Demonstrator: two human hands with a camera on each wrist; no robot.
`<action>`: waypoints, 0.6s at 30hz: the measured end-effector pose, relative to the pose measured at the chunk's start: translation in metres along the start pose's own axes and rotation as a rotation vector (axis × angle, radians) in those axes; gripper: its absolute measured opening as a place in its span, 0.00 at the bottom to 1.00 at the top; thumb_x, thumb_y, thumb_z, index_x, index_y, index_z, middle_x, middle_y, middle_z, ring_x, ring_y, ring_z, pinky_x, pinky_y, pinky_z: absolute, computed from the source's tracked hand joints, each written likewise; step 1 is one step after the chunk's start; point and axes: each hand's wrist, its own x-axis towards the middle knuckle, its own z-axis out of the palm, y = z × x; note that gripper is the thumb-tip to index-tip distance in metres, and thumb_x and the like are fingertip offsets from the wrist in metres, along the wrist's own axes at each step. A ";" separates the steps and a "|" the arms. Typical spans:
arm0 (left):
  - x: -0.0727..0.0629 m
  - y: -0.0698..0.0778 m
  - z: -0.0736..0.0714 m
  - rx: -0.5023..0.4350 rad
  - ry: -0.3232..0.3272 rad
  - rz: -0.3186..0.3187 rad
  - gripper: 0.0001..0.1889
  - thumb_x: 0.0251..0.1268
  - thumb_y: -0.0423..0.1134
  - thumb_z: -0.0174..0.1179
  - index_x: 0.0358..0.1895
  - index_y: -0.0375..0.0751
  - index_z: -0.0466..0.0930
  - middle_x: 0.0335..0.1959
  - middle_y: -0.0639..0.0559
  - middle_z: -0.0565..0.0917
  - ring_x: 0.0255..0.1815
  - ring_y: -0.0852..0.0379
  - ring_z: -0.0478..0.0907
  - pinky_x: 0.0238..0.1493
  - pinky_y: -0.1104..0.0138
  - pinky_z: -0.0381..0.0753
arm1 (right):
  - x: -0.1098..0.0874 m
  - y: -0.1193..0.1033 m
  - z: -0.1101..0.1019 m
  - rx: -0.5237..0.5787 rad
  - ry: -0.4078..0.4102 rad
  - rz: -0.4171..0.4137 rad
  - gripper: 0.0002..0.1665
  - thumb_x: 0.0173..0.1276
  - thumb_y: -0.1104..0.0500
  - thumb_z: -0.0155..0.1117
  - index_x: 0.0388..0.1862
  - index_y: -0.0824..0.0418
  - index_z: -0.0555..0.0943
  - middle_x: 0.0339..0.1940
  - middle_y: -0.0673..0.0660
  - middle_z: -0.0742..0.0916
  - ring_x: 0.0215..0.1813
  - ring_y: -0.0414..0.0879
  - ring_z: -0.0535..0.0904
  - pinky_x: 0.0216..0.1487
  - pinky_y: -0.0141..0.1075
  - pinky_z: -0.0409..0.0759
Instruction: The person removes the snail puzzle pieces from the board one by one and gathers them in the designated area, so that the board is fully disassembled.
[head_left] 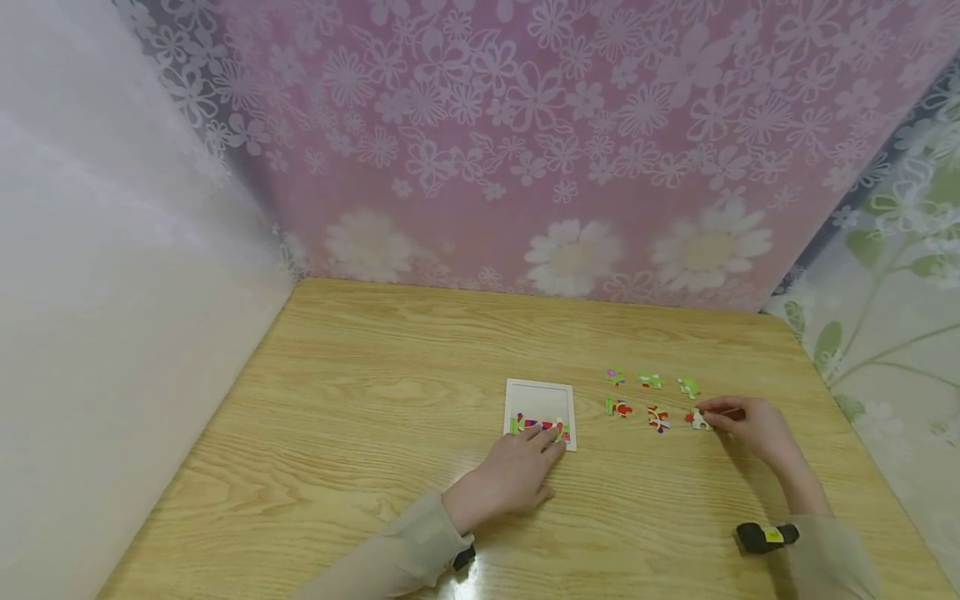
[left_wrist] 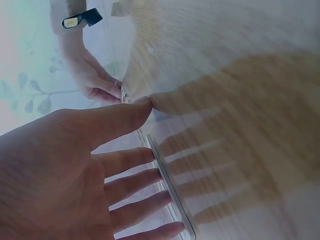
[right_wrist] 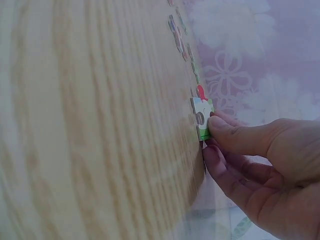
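1. Where the surface [head_left: 360, 383] stretches out to the left, it is smooth, with a wavy yellow-brown wood grain.
2. My left hand [head_left: 513, 473] lies over the near part of the puzzle tray [head_left: 538, 395], fingers extended and apart, touching it and gripping nothing.
3. The tray, a thin, pale rectangle with a raised rim, sits on the surface. I'd judge it about half done: fitted pieces [head_left: 566, 436] in red, green and purple fill a near strip, partly hidden by my fingers, while the far part is bare.
4. To the right of the tray lie the pieces left to place, six in two rows of three. Far row: a pink-and-green piece [head_left: 615, 377], a green-and-white piece [head_left: 651, 382], a mostly green piece [head_left: 688, 387]. Near row: a red-and-green piece [head_left: 621, 408], a red-and-yellow piece [head_left: 658, 418], then a white-and-red piece [right_wrist: 199, 106]. They look flat and glossy, with knobbed, notched edges.
5. Farthest right, my right hand [head_left: 761, 433] pinches that last one by its edge between thumb and fingers.
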 end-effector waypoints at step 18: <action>0.000 0.005 0.006 0.012 0.041 0.001 0.35 0.69 0.59 0.62 0.74 0.48 0.69 0.77 0.51 0.67 0.75 0.49 0.67 0.64 0.59 0.77 | -0.001 0.002 0.000 -0.023 0.005 -0.030 0.14 0.72 0.59 0.67 0.52 0.66 0.86 0.49 0.69 0.88 0.44 0.61 0.86 0.33 0.32 0.79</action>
